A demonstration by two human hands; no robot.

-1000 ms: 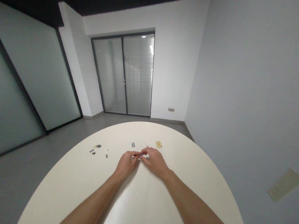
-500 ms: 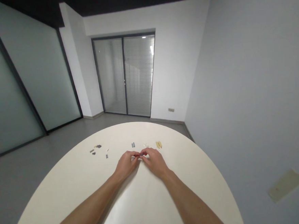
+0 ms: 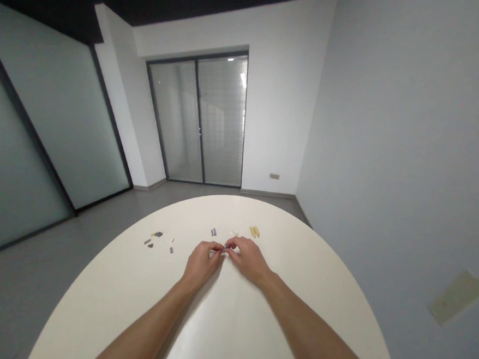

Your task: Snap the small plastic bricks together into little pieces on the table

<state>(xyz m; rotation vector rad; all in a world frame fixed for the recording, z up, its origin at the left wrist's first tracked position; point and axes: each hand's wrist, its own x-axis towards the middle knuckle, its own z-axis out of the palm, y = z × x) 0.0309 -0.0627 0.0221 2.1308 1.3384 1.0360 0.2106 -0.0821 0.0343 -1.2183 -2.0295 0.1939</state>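
2 hands close together over the worktop (image 3: 110, 325): left hand (image 3: 202, 262) and right hand (image 3: 249, 261) pinch 1 small grey piece (image 3: 227, 248) at the fingertips, apparently for fine control. Loose pieces (image 3: 253, 231) lie ahead in 4 groups, seemingly spread for easy reach.

The right hand (image 3: 247, 261) has moved back a tiny bit. The head has tipped a little, so the glass door (image 3: 201, 122) looks straighter.
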